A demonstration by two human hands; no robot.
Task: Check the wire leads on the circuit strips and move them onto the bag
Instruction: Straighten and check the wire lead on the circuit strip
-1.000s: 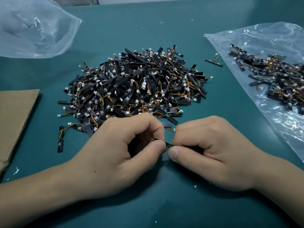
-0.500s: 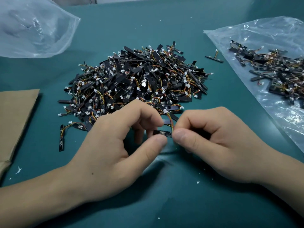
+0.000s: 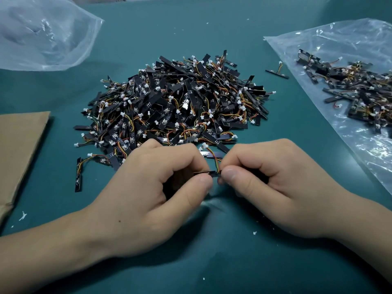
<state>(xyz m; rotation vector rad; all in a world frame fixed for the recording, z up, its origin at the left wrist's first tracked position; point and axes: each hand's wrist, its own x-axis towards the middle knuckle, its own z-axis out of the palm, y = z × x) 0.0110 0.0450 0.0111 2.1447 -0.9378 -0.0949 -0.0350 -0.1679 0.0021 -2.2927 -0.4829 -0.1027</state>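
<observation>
Head view: left hand [image 3: 148, 198], right hand [image 3: 275, 187] pinch flat black strip [image 3: 206, 172].

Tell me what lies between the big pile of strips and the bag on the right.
In the head view, one lone circuit strip with its wire lead lies on the green mat, nearer the bag than the pile.

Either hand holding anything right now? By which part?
One strip, pinched by both hands: left hand on its left part, right hand at the end where the leads come off.
</observation>
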